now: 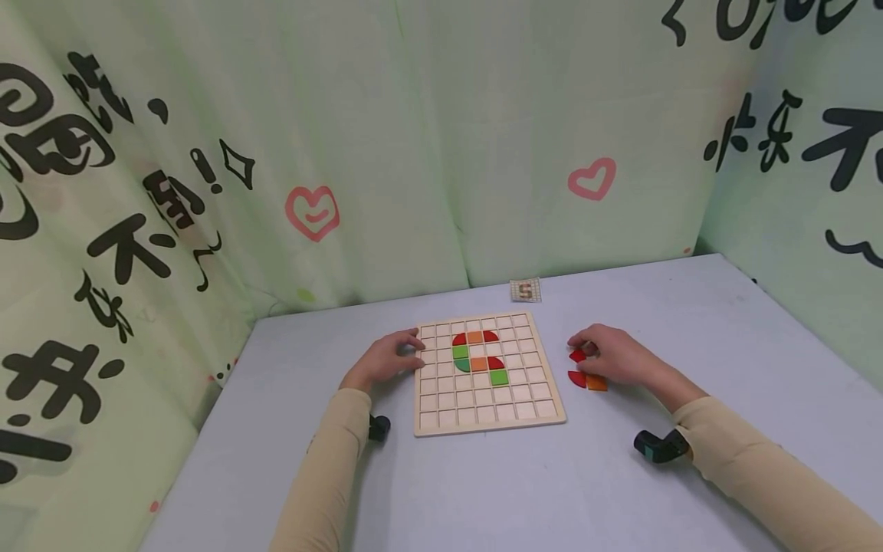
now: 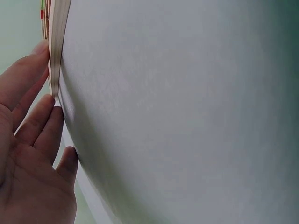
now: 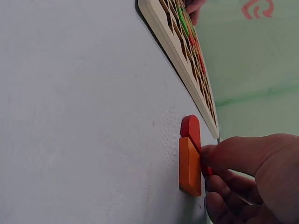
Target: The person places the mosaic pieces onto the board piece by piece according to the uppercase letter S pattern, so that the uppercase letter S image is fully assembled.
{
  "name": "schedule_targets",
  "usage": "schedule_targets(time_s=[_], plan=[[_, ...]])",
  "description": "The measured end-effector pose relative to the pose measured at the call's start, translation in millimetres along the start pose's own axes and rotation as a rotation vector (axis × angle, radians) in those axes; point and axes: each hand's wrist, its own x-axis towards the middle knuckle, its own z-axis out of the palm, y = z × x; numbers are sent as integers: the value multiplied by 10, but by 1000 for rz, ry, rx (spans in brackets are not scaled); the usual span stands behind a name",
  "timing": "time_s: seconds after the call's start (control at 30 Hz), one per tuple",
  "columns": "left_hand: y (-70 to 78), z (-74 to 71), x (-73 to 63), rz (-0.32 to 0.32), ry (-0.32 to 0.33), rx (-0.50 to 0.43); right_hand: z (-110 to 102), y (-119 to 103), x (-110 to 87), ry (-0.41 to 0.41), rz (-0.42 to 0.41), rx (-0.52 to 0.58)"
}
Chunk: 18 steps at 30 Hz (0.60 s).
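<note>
A wooden grid board (image 1: 490,429) lies on the table, with red, orange and green pieces set in several cells. My left hand (image 1: 388,359) rests against the board's left edge. In the left wrist view, its fingers (image 2: 35,123) stretch along the side of the board. Right of the board, my right hand (image 1: 614,354) pinches a red piece (image 1: 577,356) between thumb and fingers, partly hidden by them. Just below it on the table lie a red quarter-round piece (image 1: 577,379) and an orange square piece (image 1: 596,382), side by side; the orange one (image 3: 189,167) shows its thick edge.
A small pattern card (image 1: 526,290) lies behind the board, near the table's back edge. Printed curtains (image 1: 428,153) hang behind and beside the table (image 1: 483,491). Dark wrist devices (image 1: 661,446) show under both sleeves.
</note>
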Motion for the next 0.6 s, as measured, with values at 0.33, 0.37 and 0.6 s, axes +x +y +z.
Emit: schedule_targets(time_s=[0.33, 0.37, 0.6], plan=[[5, -3, -3, 5, 4, 11, -15, 12, 19, -35, -15, -17], [5, -2, -3, 6, 6, 12, -15, 8, 16, -33, -13, -18], [11, 0, -10, 4, 5, 9, -11, 4, 9, -14, -8, -15]])
